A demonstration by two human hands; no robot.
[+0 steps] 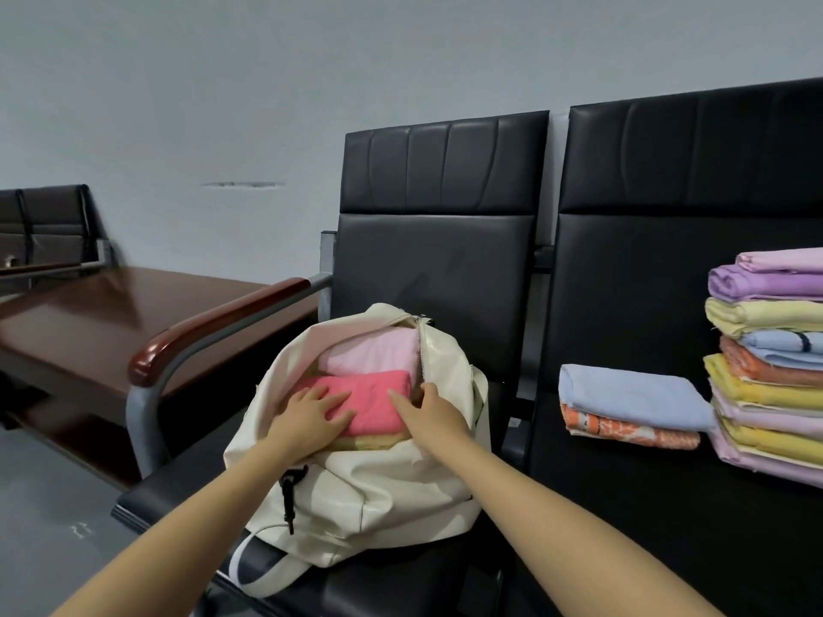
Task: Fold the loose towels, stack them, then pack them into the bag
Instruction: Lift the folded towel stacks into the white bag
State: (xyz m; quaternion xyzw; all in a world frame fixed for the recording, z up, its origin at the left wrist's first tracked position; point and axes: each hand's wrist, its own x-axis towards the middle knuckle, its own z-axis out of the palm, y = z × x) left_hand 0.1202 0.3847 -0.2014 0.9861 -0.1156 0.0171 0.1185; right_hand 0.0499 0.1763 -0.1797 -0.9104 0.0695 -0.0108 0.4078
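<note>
Hands, left and right, press flat, grip released, on plush coral towel inside canvas bag.

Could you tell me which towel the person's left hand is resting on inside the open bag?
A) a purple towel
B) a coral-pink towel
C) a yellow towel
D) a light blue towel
B: the left hand lies flat on the coral-pink towel at the top of the open cream bag, while the right hand is at the bag's opening beside it.
</note>
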